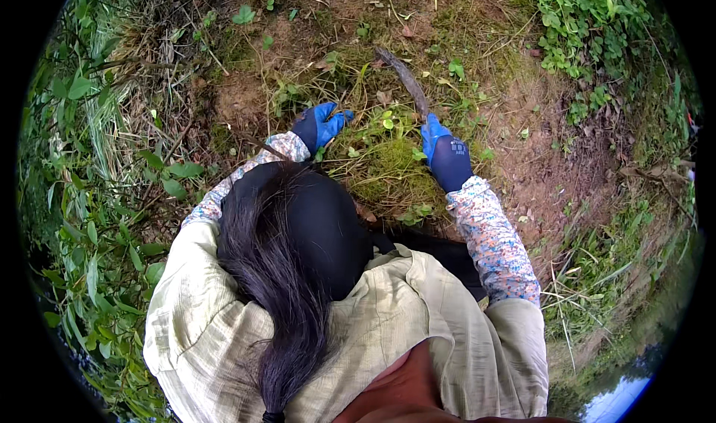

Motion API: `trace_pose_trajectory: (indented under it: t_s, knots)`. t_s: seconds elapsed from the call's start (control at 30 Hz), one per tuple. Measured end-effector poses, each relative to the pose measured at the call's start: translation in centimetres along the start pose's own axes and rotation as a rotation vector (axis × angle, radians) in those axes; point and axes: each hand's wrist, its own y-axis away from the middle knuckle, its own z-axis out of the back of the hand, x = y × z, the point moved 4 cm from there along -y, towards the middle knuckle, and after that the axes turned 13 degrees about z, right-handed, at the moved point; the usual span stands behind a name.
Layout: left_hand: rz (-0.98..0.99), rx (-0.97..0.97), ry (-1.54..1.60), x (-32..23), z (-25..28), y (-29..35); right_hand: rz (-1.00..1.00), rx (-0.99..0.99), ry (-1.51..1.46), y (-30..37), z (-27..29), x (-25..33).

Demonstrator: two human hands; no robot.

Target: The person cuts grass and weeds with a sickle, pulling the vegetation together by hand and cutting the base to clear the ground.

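Note:
My right hand (445, 154), in a blue and navy work glove, is closed round the handle end of a sickle (405, 77). Its dark, dirt-stained blade points away from me and curves left at the tip, over the weedy ground. The handle itself is hidden in the glove. Left of it, my left hand (321, 127), gloved the same way, is low beside the grass and moss (388, 151). Its fingers are bent and apart, and I see nothing held between them. Patterned sleeves cover both forearms.
Bare reddish soil (522, 124) lies to the right, with leafy green plants (589, 27) at the far right. Taller weeds (97, 259) and dry stalks crowd the left side. A thin brown stick (261, 145) crosses near my left forearm. Cut grass (589, 292) lies at the near right.

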Motion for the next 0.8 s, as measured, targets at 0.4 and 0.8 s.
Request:
trace_pose_trajectory:
  t_s: [0.4,0.8]
  knots:
    - [-0.201,-0.378,-0.8,-7.3,3.3,-2.3,-0.207,0.212,0.054,19.7,8.2,-3.3]
    - [-0.082,0.187,-0.677,-0.1,-4.1,-8.1,-0.368,-0.115,-0.322,10.8,-1.1,-3.1]
